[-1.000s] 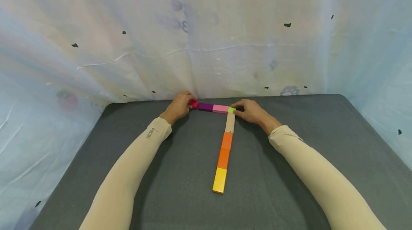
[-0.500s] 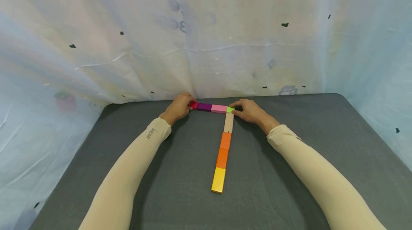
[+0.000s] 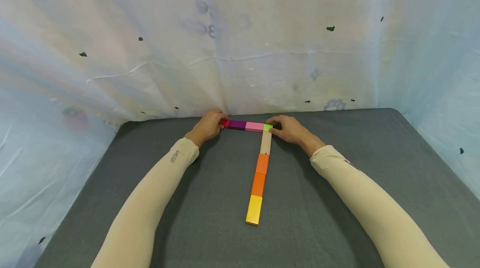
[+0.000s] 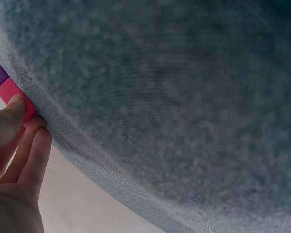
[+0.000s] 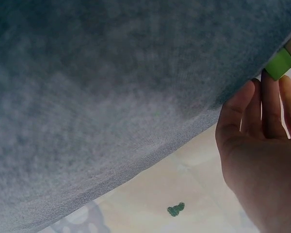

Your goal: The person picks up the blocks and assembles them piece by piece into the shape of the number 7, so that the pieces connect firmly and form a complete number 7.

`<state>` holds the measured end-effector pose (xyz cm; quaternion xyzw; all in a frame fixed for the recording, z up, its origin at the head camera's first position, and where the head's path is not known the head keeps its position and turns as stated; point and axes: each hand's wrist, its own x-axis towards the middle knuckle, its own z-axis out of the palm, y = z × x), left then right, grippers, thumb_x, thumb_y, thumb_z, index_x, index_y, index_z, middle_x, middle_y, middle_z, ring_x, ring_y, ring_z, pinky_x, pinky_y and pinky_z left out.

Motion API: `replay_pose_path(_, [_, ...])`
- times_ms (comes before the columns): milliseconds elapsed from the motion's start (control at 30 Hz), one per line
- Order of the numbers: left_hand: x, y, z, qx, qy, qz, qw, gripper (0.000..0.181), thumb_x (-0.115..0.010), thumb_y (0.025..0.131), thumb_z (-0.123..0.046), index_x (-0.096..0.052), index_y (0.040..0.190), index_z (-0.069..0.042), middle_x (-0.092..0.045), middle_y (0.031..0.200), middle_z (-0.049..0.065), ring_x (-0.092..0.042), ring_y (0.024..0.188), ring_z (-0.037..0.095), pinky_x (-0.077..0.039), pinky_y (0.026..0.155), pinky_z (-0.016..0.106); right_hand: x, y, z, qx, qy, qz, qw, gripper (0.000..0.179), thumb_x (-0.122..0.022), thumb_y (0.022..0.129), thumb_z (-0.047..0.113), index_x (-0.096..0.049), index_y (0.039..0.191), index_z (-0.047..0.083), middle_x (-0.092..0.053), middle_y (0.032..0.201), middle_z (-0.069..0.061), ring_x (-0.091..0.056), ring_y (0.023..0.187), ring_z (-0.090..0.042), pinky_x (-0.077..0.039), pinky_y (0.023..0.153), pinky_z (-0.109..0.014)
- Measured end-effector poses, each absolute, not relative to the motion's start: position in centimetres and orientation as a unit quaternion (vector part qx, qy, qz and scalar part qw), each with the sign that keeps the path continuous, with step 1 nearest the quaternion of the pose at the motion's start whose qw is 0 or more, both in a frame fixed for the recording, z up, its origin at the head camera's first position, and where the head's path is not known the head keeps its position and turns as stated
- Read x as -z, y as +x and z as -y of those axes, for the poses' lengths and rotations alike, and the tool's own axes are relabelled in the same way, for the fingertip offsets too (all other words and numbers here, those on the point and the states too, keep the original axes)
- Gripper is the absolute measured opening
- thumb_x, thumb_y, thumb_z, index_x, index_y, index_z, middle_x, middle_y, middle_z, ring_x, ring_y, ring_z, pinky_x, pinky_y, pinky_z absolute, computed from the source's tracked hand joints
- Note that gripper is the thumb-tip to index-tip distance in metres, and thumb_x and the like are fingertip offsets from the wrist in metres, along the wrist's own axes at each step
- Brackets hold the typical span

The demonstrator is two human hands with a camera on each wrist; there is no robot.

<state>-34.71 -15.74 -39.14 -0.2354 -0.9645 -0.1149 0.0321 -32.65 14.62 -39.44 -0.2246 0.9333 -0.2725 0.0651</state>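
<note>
At the far edge of the table, my left hand point(image 3: 208, 127) grips a red block point(image 4: 8, 89) at the left end of a row. The red block meets a dark purple block point(image 3: 237, 125), followed by a pink block point(image 3: 254, 126). A small lime-green block point(image 3: 267, 127) forms the corner, and my right hand point(image 3: 290, 129) pinches it between thumb and index finger. In the right wrist view, several fingers bunch beside the green block point(image 5: 279, 64). From that corner a plain wooden block point(image 3: 265, 143) leads towards me, then two orange blocks point(image 3: 262, 164) and a yellow block point(image 3: 253, 210).
Dark grey cloth covers the table point(image 3: 202, 226). Behind it and along both sides hangs a pale, printed curtain point(image 3: 240, 72), close to the far edge and the left hand's knuckles. Cream sleeves point(image 3: 138, 205) cover both forearms.
My left hand has slid the red block right, closing the small gap to the purple block. My right hand has stayed at the green block. The head view has shifted slightly.
</note>
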Motion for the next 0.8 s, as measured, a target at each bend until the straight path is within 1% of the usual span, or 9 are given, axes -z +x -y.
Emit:
replay_pose_path(200, [39.2,-34.8,15.8,0.118,-0.234,0.965,0.026,0.03,-0.064,0.094,0.0,-0.068,0.123,-0.002,-0.062,0.124,0.015,-0.058,0.117,0.029,-0.047,0.106,0.043,39.5,-32.6,-14.6,0.272,-0.223,-0.934,0.06,0.038,-0.059,0.101,0.021,-0.06,0.137,0.009,-0.063,0.133,-0.014,-0.056,0.127,-0.032,-0.041,0.11,-0.051])
replay_pose_path(367, [39.4,-34.9,16.0,0.122,-0.244,0.961,0.039,0.029,-0.064,0.093,0.0,-0.068,0.121,-0.001,-0.063,0.123,0.016,-0.059,0.116,0.03,-0.047,0.105,0.044,39.7,-32.5,-14.7,0.268,-0.233,-0.933,0.053,0.038,-0.058,0.101,0.021,-0.059,0.137,0.008,-0.062,0.134,-0.015,-0.055,0.128,-0.033,-0.041,0.11,-0.051])
replay_pose_path(433, [39.5,-34.9,16.0,0.124,-0.249,0.96,0.043,0.03,-0.065,0.092,0.0,-0.068,0.122,0.0,-0.064,0.122,0.016,-0.059,0.114,0.03,-0.047,0.104,0.044,39.9,-32.5,-14.7,0.264,-0.239,-0.933,0.049,0.039,-0.057,0.102,0.021,-0.058,0.138,0.007,-0.061,0.135,-0.016,-0.054,0.129,-0.034,-0.04,0.111,-0.052])
replay_pose_path(567, [39.6,-35.0,16.1,0.129,-0.253,0.958,0.046,0.034,-0.067,0.09,-0.001,-0.066,0.124,0.001,-0.064,0.122,0.016,-0.059,0.112,0.03,-0.047,0.104,0.044,40.0,-32.6,-14.6,0.264,-0.246,-0.932,0.042,0.04,-0.049,0.105,0.02,-0.055,0.141,0.005,-0.057,0.141,-0.019,-0.05,0.134,-0.037,-0.037,0.113,-0.053])
replay_pose_path(700, [39.6,-34.8,16.4,0.137,-0.234,0.961,0.046,0.041,-0.068,0.091,-0.005,-0.061,0.131,-0.001,-0.06,0.13,0.016,-0.057,0.12,0.031,-0.045,0.107,0.046,40.0,-32.4,-14.8,0.268,-0.245,-0.931,0.019,0.041,-0.042,0.107,0.022,-0.054,0.141,0.003,-0.054,0.143,-0.02,-0.047,0.136,-0.039,-0.034,0.114,-0.055])
replay_pose_path(800, [39.6,-34.1,16.9,0.136,-0.209,0.967,0.053,0.045,-0.068,0.093,-0.011,-0.058,0.136,-0.005,-0.056,0.138,0.014,-0.055,0.126,0.032,-0.044,0.109,0.048,40.1,-32.0,-15.1,0.238,-0.249,-0.939,0.002,0.043,-0.039,0.108,0.027,-0.054,0.141,0.004,-0.054,0.143,-0.02,-0.045,0.136,-0.039,-0.033,0.115,-0.055])
